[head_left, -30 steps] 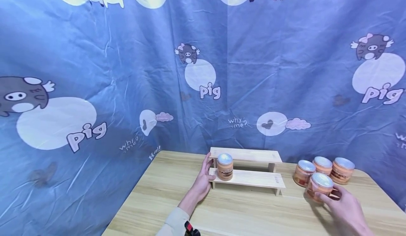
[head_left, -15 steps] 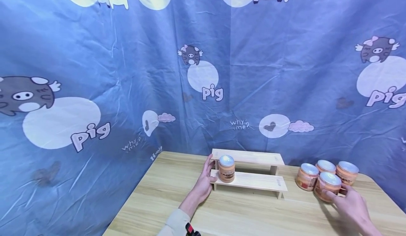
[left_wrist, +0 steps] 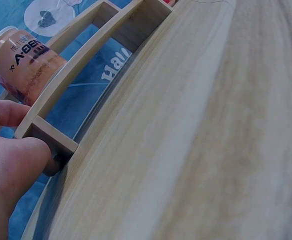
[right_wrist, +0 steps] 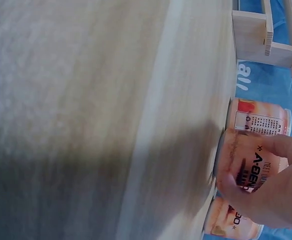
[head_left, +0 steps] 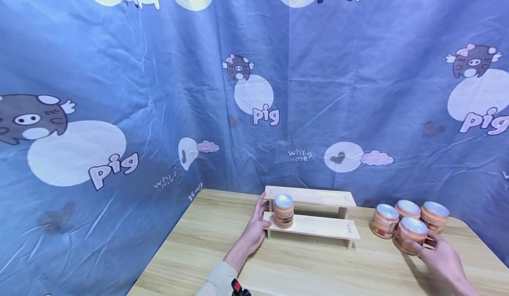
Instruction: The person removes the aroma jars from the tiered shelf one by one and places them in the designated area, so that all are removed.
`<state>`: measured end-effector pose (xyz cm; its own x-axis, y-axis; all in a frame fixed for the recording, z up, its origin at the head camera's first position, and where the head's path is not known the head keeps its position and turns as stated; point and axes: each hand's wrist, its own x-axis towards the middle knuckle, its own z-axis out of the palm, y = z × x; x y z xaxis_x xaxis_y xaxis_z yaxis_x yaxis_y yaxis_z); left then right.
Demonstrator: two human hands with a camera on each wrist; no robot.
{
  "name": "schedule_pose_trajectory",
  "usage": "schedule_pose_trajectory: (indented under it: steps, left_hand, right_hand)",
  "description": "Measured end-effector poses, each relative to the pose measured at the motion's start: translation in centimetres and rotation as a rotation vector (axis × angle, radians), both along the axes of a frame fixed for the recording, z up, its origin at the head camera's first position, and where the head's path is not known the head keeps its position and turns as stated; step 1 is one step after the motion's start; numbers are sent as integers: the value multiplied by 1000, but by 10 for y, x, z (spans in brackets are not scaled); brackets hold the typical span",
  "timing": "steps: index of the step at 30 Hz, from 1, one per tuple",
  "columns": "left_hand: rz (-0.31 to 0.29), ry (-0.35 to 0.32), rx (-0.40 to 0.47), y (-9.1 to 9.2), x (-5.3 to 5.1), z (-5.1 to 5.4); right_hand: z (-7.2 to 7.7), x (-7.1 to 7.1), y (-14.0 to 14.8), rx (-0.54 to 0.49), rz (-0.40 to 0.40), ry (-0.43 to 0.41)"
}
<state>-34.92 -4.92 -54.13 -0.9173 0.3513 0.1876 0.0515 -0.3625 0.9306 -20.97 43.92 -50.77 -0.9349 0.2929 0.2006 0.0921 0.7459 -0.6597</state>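
My left hand [head_left: 254,232] grips the left end of a two-tier wooden shelf [head_left: 314,226], thumb and fingers around the lower board's end in the left wrist view. An orange-labelled can [head_left: 283,212] with a silver lid stands upright on the lower tier, close to that hand. At the right, my right hand [head_left: 441,256] holds a similar can [head_left: 409,238] on the table. In the right wrist view, thumb and fingers pinch this can [right_wrist: 235,155] around its side. Behind it stand a left can [head_left: 384,222], a middle can [head_left: 408,207] and a right can [head_left: 435,216].
The wood-grain table [head_left: 302,269] reaches back to a blue cloth [head_left: 318,66] printed with pigs, which hangs behind and at the left. The upper tier [head_left: 310,195] of the shelf stands close to this cloth.
My right hand has moved the can slightly right, up against the group of cans, and it has stayed there over the last half second. The left hand keeps its grip on the shelf.
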Motion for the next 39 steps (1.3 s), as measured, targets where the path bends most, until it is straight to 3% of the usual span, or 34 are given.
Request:
schedule_pose_trajectory:
  steps: [5, 11, 16, 27, 39]
  left_hand:
    - [-12, -6, -13, -1, 0, -1]
    - [8, -2, 3, 1, -1, 0]
    - [20, -1, 17, 0, -2, 0]
    - [19, -19, -10, -1, 0, 0]
    - [13, -33, 7, 3, -4, 1]
  right_hand:
    - [7, 7, -13, 11, -81, 104]
    - [28, 9, -54, -95, -186, 300]
    - [38, 4, -93, -171, -82, 391]
    - [57, -19, -180, -323, 146, 355]
    - [62, -56, -240, -378, 280, 239]
